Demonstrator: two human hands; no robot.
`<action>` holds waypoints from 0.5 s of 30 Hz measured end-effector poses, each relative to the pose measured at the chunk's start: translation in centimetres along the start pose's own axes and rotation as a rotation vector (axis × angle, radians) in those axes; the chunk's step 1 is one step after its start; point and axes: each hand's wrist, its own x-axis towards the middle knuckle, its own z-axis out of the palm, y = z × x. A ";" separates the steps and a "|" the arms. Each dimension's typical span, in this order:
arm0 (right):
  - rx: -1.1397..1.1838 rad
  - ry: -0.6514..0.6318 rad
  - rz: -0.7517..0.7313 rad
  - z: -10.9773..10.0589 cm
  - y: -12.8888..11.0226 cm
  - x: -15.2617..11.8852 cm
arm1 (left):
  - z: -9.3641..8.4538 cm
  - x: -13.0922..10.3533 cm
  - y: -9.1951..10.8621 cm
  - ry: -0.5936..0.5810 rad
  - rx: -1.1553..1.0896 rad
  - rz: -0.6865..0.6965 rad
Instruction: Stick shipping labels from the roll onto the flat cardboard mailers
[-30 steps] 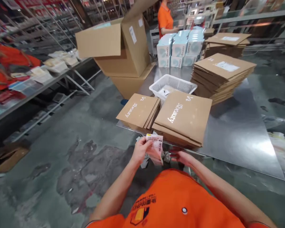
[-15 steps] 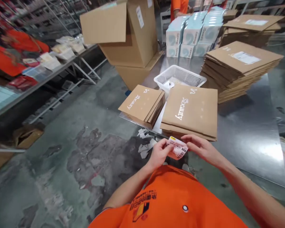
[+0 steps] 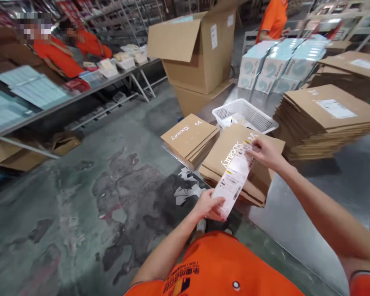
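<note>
The printed label strip (image 3: 233, 176) is stretched between two closed grips, the left hand (image 3: 210, 204) pinching its lower end and the right hand (image 3: 267, 154) its upper end. Its long axis slants from the body, away and rightward, across the near edge of the metal surface (image 3: 283, 224). The right hand is nearer the larger cardboard stack (image 3: 214, 160), over which the strip's far half lies; whether they touch, I cannot tell. The strip is thin, pale paper; the stack, flat matte brown board. Behind sits a perforated white plastic basket (image 3: 245, 107).
</note>
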 end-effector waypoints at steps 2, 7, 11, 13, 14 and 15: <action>-0.100 -0.096 -0.008 1.0 1.4 2.8 | -1.1 -0.2 -0.6 0.034 0.017 -0.037; -0.345 -0.019 0.082 2.7 1.1 3.3 | -5.5 -4.4 -1.0 0.032 0.102 -0.159; -0.322 0.002 0.080 6.2 -3.1 1.8 | -7.3 -3.1 3.6 0.230 0.154 0.088; -0.340 -0.035 0.069 8.3 -5.6 0.5 | -7.0 -0.4 6.1 0.180 0.222 0.248; -0.343 -0.069 0.007 9.0 -6.6 -0.5 | -6.6 0.9 7.0 0.131 0.247 0.299; -0.330 -0.115 -0.094 9.4 -7.2 -1.6 | -6.4 2.0 7.6 0.083 0.261 0.326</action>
